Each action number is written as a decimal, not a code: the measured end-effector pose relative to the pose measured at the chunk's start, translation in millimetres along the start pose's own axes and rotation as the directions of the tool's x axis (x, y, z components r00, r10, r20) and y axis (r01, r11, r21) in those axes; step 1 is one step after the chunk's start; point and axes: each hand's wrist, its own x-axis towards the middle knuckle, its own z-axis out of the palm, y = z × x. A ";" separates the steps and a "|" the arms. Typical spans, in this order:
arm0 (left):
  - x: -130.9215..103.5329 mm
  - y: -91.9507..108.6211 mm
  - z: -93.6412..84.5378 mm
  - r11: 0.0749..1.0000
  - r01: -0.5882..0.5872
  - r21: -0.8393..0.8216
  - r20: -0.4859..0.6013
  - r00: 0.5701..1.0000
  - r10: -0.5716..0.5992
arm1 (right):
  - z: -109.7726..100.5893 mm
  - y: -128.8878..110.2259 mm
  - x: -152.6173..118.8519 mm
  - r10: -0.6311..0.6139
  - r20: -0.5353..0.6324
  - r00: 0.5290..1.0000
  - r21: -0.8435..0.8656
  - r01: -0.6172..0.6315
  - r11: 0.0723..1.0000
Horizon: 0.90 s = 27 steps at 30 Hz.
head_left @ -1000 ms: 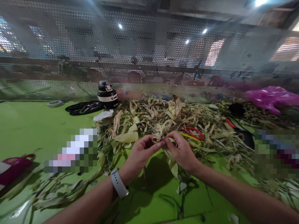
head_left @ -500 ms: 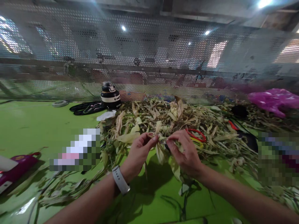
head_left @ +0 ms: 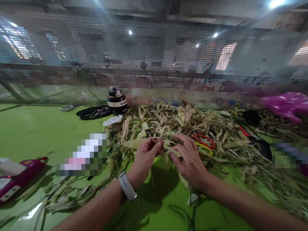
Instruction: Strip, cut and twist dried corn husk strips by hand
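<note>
My left hand (head_left: 147, 157), a pale watch band on its wrist, pinches a piece of dried corn husk (head_left: 166, 145) between thumb and fingers. To its right, my right hand (head_left: 190, 158) has its thumb and index finger on a strip of the same husk, with the other fingers loosely spread. Part of the husk is covered by the fingers. Just beyond both hands lies a heap of dried husks and leaves (head_left: 156, 118). Beside my right hand, red-handled scissors or a red loop (head_left: 207, 141) and a yellow loop (head_left: 204, 149) rest on the heap.
A black-and-white bottle (head_left: 117, 101) stands behind the heap, near a black coil (head_left: 92, 113) and a roll of tape (head_left: 67, 108). A purple power strip (head_left: 24, 178) lies at left. A magenta plastic bag (head_left: 286, 104) is at far right. Perforated metal sheeting (head_left: 154, 64) edges the green table (head_left: 36, 128).
My right hand has turned and its fingers have spread more along the husk. The left hand keeps its pinch. The view has shifted slightly.
</note>
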 end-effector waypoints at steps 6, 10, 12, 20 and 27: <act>-2.3 3.2 0.4 0.991 0.082 0.107 0.002 0.997 -0.083 | -1.1 -1.2 -1.3 -0.288 0.029 0.957 -0.148 0.289 0.946; -3.9 2.9 -0.6 0.979 0.082 0.185 0.048 0.995 -0.092 | -2.9 1.5 2.5 -0.323 0.030 0.946 -0.104 0.325 0.940; -3.8 2.0 -1.2 0.981 0.075 0.181 0.113 0.989 -0.096 | -5.1 3.2 3.5 -0.381 0.020 0.925 -0.096 0.381 0.920; -2.8 3.4 -1.6 0.983 0.014 0.183 0.124 0.992 -0.037 | -8.4 3.7 -0.2 -0.444 0.074 0.893 0.081 0.438 0.895; -3.2 6.2 -0.4 0.990 0.010 0.140 0.233 0.971 -0.043 | -11.0 11.7 14.0 0.006 -0.124 0.992 0.195 0.018 0.981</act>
